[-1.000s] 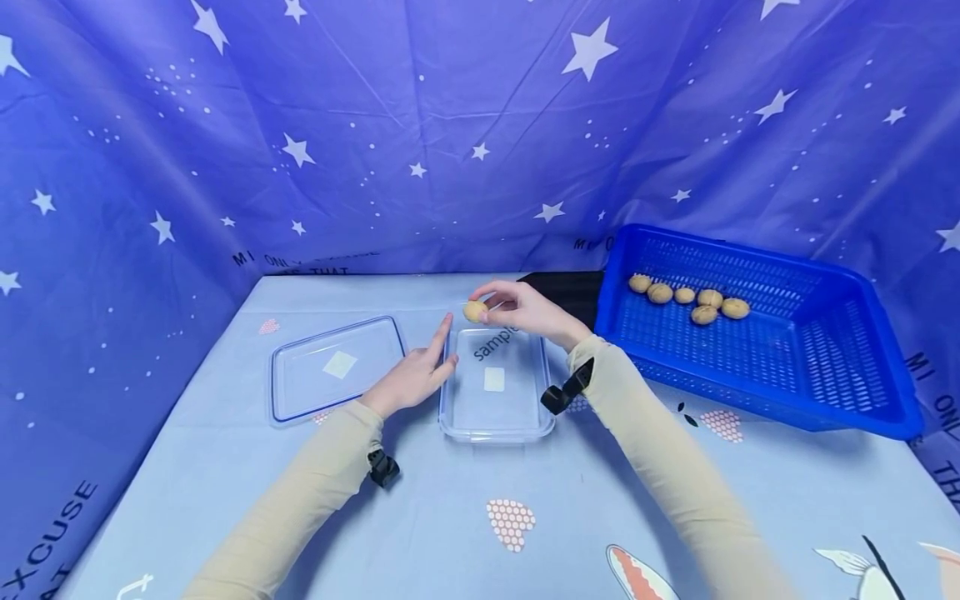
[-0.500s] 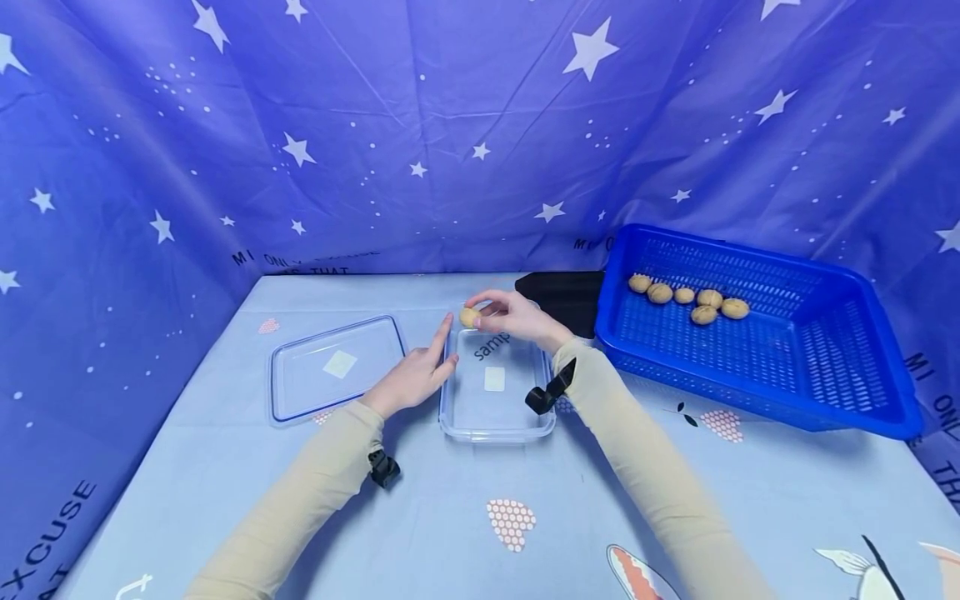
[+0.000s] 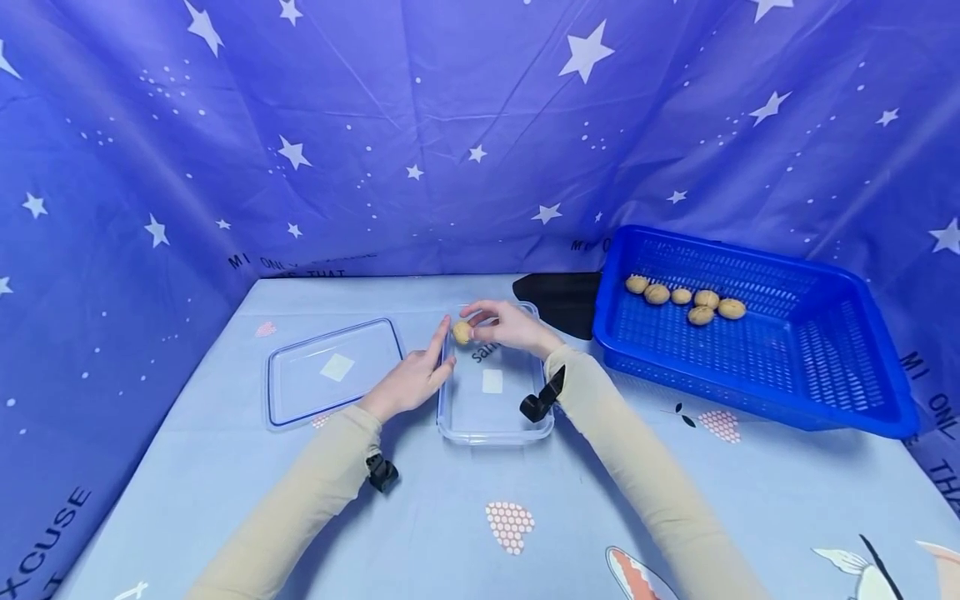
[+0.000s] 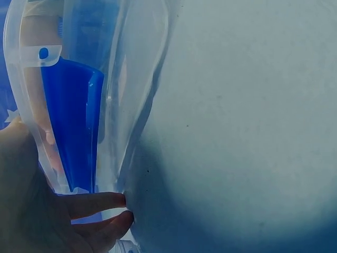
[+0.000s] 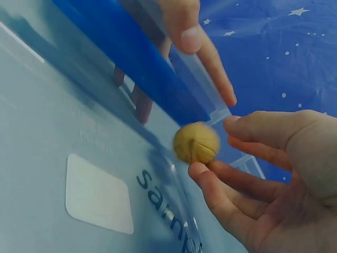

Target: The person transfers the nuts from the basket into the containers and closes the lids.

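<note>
A clear storage box [image 3: 495,435] with blue trim stands in mid-table. Along its left rim lies my left hand [image 3: 408,382], its index finger stretched toward the far left corner. In the left wrist view that hand [image 4: 31,195] rests against the box wall. My right hand [image 3: 510,327] reaches over the far end of the box. A walnut [image 3: 461,332] is at its fingertips, in the far left corner. In the right wrist view the walnut [image 5: 196,143] looks blurred; the lower fingertips overlap its edge, while a small gap parts it from the upper ones.
A blue perforated basket [image 3: 757,392] stands at the right, with several walnuts [image 3: 701,315] toward its far left side. Left of the box lies a clear lid [image 3: 300,400] with a blue seal. Behind the table hangs a blue star-patterned curtain [image 3: 450,100].
My right hand has moved left, nearer and down with the walnut, from over the far rim into the box's far left corner. The left hand has stayed in place.
</note>
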Demonstrator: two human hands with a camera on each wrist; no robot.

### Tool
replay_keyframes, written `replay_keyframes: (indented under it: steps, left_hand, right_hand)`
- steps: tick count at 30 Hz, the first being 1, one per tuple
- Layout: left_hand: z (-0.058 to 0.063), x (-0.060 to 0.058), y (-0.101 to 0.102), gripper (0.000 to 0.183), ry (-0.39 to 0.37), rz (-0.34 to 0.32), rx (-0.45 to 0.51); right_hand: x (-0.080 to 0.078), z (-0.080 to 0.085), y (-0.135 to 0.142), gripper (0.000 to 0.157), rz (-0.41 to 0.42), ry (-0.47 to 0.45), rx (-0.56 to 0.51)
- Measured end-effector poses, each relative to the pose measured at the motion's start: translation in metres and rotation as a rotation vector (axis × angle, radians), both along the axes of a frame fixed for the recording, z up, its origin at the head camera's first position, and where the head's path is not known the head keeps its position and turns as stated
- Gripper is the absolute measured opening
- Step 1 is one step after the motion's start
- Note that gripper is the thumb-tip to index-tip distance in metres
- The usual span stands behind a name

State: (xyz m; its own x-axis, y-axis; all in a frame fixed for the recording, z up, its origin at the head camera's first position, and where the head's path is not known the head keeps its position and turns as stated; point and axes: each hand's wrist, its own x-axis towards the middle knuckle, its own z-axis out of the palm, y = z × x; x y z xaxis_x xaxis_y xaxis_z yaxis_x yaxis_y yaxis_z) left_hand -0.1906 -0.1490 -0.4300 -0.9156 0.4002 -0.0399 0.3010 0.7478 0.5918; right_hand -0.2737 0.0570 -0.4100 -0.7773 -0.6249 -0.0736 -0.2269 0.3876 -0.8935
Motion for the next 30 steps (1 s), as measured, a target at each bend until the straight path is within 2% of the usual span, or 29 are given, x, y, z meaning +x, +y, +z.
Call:
replay_keyframes:
  steps: [7, 17, 23, 30]
  left_hand:
    - [0.002, -0.001, 0.001, 0.068, 0.002, -0.004, -0.005]
    - [0.0, -0.001, -0.001, 0.068, -0.002, 0.0, -0.006]
    - [-0.001, -0.001, 0.0, 0.068, -0.019, 0.003, -0.009]
    - [-0.002, -0.001, 0.001, 0.068, 0.011, -0.001, -0.012]
  right_hand:
    - [0.005, 0.012, 0.005, 0.041, 0.038, 0.003, -0.037]
    - [0.015, 0.023, 0.016, 0.038, 0.063, 0.035, -0.016]
    - [0.023, 0.025, 0.024, 0.034, 0.092, 0.12, -0.004]
    - [0.028, 0.027, 0.035, 0.032, 0.086, 0.204, -0.019]
